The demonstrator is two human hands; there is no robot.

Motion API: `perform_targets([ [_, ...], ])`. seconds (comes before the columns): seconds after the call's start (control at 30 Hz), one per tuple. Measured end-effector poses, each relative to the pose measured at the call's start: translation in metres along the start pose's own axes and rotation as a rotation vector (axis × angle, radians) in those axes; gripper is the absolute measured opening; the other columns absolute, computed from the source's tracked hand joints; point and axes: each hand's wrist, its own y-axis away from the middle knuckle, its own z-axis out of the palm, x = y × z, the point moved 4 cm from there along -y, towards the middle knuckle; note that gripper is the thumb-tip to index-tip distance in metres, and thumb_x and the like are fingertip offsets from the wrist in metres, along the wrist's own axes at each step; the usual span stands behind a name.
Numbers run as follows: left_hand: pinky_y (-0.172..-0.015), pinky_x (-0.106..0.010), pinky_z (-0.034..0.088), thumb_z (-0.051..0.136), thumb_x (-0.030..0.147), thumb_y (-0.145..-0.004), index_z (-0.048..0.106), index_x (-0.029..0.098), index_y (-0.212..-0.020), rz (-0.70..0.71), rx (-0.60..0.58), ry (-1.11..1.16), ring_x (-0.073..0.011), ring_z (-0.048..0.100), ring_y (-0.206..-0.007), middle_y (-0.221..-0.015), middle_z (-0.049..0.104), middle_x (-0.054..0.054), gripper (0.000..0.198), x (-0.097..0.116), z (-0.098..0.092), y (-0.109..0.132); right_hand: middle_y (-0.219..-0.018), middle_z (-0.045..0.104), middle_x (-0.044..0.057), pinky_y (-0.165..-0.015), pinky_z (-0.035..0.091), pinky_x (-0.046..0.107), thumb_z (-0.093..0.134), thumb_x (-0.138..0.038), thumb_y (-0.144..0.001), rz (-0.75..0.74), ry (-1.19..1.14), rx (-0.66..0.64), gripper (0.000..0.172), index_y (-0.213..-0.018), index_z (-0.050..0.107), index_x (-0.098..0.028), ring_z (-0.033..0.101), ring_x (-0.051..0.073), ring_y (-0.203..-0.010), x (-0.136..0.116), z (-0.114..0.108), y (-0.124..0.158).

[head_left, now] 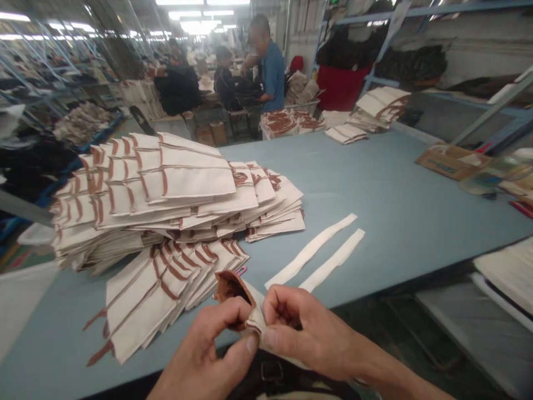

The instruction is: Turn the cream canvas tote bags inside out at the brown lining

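A cream fabric piece with brown edging (pixel 259 311) is held between my two hands at the table's front edge. My left hand (pixel 220 344) pinches its left side, near a brown flap that stands open. With fingers curled, my right hand (pixel 300 328) grips the cream part beside it; the fingertips of both hands nearly meet. Much of the piece is hidden behind the hands. Left of them lies a fanned stack of cream panels with brown trim (pixel 179 283). Two cream fabric strips (pixel 333 261) rest on the table just beyond my right hand.
A large pile of cream panels with brown binding (pixel 183 178) covers the left of the blue-grey table (pixel 375 189). At the far end are more stacked panels (pixel 378 105). A cardboard box (pixel 453 161) sits on the right. A person in blue (pixel 272 72) stands beyond the table.
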Motion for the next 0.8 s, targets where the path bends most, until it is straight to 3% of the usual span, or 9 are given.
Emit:
perform_targets([
  [0.13,-0.068,-0.022,0.049,0.064,0.040,-0.095,0.076,0.021,-0.081,0.054,-0.040,0.021,-0.0192,0.064,-0.079,-0.082,0.073,-0.002,0.027,-0.005,-0.005,0.004,-0.065,0.043,-0.008,-0.051,0.028,0.020,0.073,-0.060,-0.083,0.034,-0.097,-0.106,0.045,-0.082,0.051,-0.021,0.035,0.008,-0.058,0.005,0.005,0.000],
  [0.23,-0.073,-0.021,0.051,0.062,0.040,-0.097,0.076,0.021,-0.079,0.086,-0.103,0.017,-0.0178,0.066,-0.078,-0.080,0.074,-0.001,0.029,-0.002,-0.007,0.005,-0.066,0.045,-0.008,-0.051,0.029,0.019,0.070,-0.055,-0.086,0.038,-0.073,-0.126,0.040,-0.083,0.050,-0.021,0.037,0.008,-0.058,0.005,0.006,0.002],
  [0.4,-0.083,-0.019,0.054,0.056,0.039,-0.102,0.080,0.025,-0.091,0.148,-0.148,-0.043,-0.0184,0.072,-0.089,-0.091,0.079,0.000,0.029,0.006,-0.011,0.003,-0.064,0.048,-0.007,-0.053,0.033,0.019,0.057,-0.027,-0.094,-0.075,0.340,0.078,0.017,-0.079,0.053,-0.020,0.043,0.009,-0.058,-0.007,0.005,0.010],
  [0.53,-0.076,-0.019,0.053,0.053,0.041,-0.102,0.076,0.023,-0.079,0.186,-0.109,-0.091,-0.0177,0.069,-0.080,-0.080,0.077,0.000,0.037,0.012,-0.010,0.001,-0.065,0.056,-0.006,-0.055,0.034,0.021,0.055,-0.019,-0.091,-0.310,0.598,0.253,0.013,-0.078,0.054,-0.021,0.050,0.009,-0.055,-0.014,0.009,0.017],
  [0.63,-0.070,-0.019,0.050,0.052,0.039,-0.103,0.072,0.021,-0.074,0.208,-0.125,-0.095,-0.0152,0.065,-0.069,-0.070,0.072,0.001,0.040,0.017,-0.006,-0.003,-0.065,0.059,-0.006,-0.055,0.036,0.021,0.057,-0.020,-0.091,-0.446,0.678,0.315,0.010,-0.082,0.056,-0.021,0.052,0.009,-0.055,-0.014,0.010,0.019],
  [0.8,-0.066,-0.018,0.047,0.046,0.035,-0.105,0.067,0.020,-0.071,0.248,-0.179,-0.103,-0.0138,0.062,-0.067,-0.072,0.071,0.000,0.043,0.026,-0.003,-0.007,-0.064,0.061,-0.005,-0.055,0.040,0.020,0.064,-0.020,-0.083,-0.406,0.657,0.375,0.006,-0.084,0.058,-0.021,0.057,0.010,-0.054,-0.015,0.006,0.015],
])
